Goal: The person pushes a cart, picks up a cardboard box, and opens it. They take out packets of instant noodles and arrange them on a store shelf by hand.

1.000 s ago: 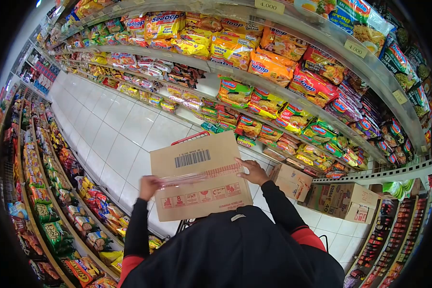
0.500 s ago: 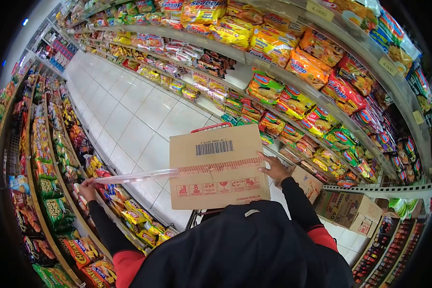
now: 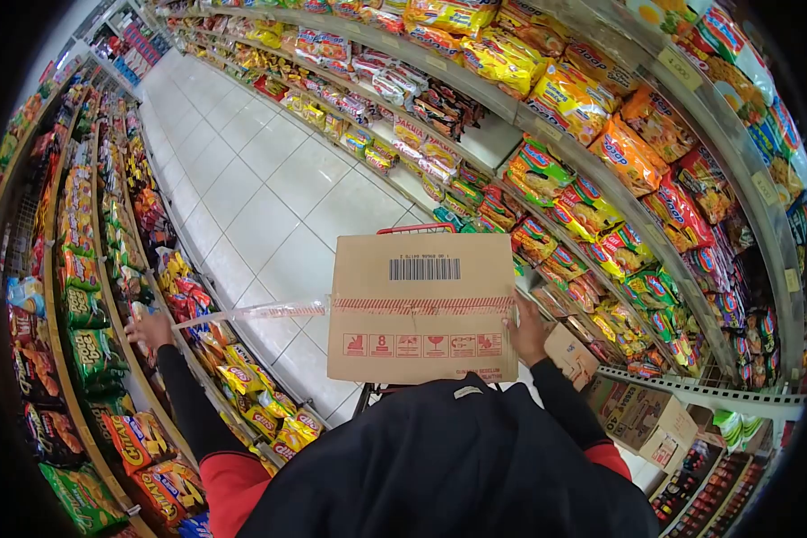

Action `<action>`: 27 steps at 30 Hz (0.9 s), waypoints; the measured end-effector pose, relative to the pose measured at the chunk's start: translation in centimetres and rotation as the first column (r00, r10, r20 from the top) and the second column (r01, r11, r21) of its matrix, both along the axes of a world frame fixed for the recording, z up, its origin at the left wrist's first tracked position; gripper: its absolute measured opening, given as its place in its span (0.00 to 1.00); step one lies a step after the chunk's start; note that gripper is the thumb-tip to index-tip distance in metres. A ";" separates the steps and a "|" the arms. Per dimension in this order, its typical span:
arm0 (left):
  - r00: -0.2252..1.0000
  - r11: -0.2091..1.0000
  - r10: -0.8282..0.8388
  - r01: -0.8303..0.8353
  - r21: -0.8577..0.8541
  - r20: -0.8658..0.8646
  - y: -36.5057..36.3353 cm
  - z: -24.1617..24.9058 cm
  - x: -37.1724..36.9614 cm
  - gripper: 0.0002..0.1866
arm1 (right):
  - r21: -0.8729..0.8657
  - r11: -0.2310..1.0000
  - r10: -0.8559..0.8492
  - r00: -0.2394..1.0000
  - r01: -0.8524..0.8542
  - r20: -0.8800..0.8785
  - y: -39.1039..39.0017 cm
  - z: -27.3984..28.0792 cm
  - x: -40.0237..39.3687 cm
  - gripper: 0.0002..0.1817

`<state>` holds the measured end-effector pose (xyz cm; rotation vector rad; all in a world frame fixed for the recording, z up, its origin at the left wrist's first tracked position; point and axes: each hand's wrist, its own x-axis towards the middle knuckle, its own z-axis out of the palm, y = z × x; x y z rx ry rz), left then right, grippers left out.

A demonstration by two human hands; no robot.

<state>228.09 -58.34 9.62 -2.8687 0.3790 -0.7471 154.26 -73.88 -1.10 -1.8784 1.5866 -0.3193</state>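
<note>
A brown cardboard box (image 3: 421,359) with a barcode and printed red symbols sits in front of my body, on top of a cart with a red rim (image 3: 415,229). A strip of clear tape (image 3: 260,311) stretches out from the box's left edge, level with the red-striped band. My left hand (image 3: 151,331) is out by the left snack shelf, fingers spread, with the tape's free end right at its wrist. Against the box's right edge lies my right hand (image 3: 527,332), its fingers extended along the side.
Shelves of instant noodle packs (image 3: 569,99) curve along the right. Snack bags (image 3: 90,359) fill the left shelves. Between them runs a white tiled floor (image 3: 242,170). Other cardboard boxes (image 3: 637,417) stand at the lower right.
My left hand has moved slightly left and down, and its fingers have opened off the tape end. The tape hangs looser. My right hand has slid lower along the box's edge.
</note>
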 end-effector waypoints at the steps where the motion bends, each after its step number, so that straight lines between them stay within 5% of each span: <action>1: 0.998 0.997 -0.031 0.035 -0.072 0.057 -1.2 0.4 -2.9 0.28 | -0.035 0.998 -0.059 0.997 0.057 -0.047 1.1 -0.3 0.5 0.40; 2: 0.976 0.979 -0.198 0.201 0.027 -0.087 -2.9 2.3 -7.9 0.27 | -0.074 0.991 -0.122 0.989 0.115 -0.087 1.7 -0.5 1.0 0.39; 3: 0.807 0.854 -0.517 0.460 -0.245 -0.287 -3.5 0.6 -11.9 0.26 | -0.073 0.992 -0.112 0.990 0.106 -0.086 1.8 -0.4 1.5 0.39; 4: 0.496 0.658 -0.751 0.506 -0.558 -0.436 -4.2 -1.0 -15.9 0.25 | -0.095 0.988 -0.132 0.989 0.126 -0.061 2.2 -0.1 1.9 0.37; 5: 0.155 0.391 -0.919 0.467 -0.793 -0.362 -4.9 -3.4 -19.9 0.23 | -0.117 0.982 -0.154 0.987 0.149 -0.035 2.5 0.1 2.1 0.35; 6: -0.194 0.282 -0.898 0.436 -0.855 -0.395 -4.9 -8.3 -21.2 0.23 | -0.112 0.983 -0.148 0.988 0.144 -0.033 2.8 0.1 2.4 0.35; 7: -0.287 0.360 -0.818 0.421 -0.833 -0.499 -6.1 -6.6 -26.5 0.23 | -0.115 0.987 -0.116 0.991 0.108 -0.059 2.7 0.2 2.5 0.35; 9: -0.007 0.176 -0.956 0.784 -0.595 -0.292 -7.6 -9.5 -29.6 0.21 | -0.119 0.990 -0.083 0.993 0.073 -0.084 2.5 0.3 2.9 0.35; 10: -0.007 0.176 -0.956 0.785 -0.594 -0.292 -8.0 -11.4 -29.2 0.21 | -0.149 0.987 -0.078 0.993 0.063 -0.091 2.3 0.4 3.1 0.35; 12: 0.144 0.580 -0.787 0.506 -0.638 -0.600 -9.1 -14.9 -28.2 0.15 | -0.188 0.981 -0.074 0.992 0.055 -0.098 2.2 0.2 3.1 0.35; 13: 0.141 0.574 -0.791 0.509 -0.641 -0.596 -9.4 -16.0 -27.1 0.15 | -0.186 0.980 -0.082 0.993 0.066 -0.084 2.0 -0.1 3.2 0.35; 15: -0.232 0.747 -0.659 -0.087 -0.659 -0.716 -9.4 -16.8 -25.4 0.09 | -0.183 0.980 -0.091 0.993 0.076 -0.075 2.0 -0.3 2.9 0.35; 16: -0.300 0.723 -0.689 -0.220 -0.655 -0.659 -9.1 -16.9 -25.6 0.11 | -0.197 0.978 -0.085 0.996 0.076 -0.037 2.2 -0.3 2.8 0.35; 24: -0.299 0.581 -0.804 -0.577 -0.574 -0.513 -7.5 -19.9 -25.9 0.10 | -0.232 0.972 -0.034 0.999 0.040 0.030 2.6 -0.7 2.2 0.36; 27: -0.299 0.569 -0.816 -0.566 -0.596 -0.496 -7.1 -21.9 -25.7 0.09 | -0.238 0.967 0.046 0.985 -0.086 -0.169 1.9 0.8 2.9 0.35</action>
